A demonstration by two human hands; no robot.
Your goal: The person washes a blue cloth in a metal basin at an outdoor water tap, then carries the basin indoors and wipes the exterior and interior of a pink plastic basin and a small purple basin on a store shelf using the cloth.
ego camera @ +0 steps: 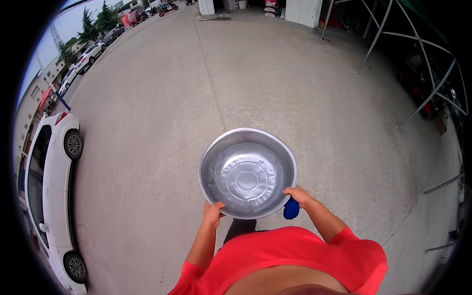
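A wide, round metal basin is held out in front of my body, above the concrete ground. Its dented bottom carries pressed rings, and shallow clear liquid seems to cover it. My left hand grips the near-left rim, thumb over the edge. On the near-right rim, my right hand has a similar hold, its fingers mostly hidden behind the wall. Under that hand hangs a dark blue object, perhaps a cloth or a shoe tip; I cannot tell which. A dark trouser leg shows below the basin.
A white car is parked along the left, with more cars beyond it. Metal tube frames stand on the right, their feet on the concrete ground. White doors flank an opening ahead.
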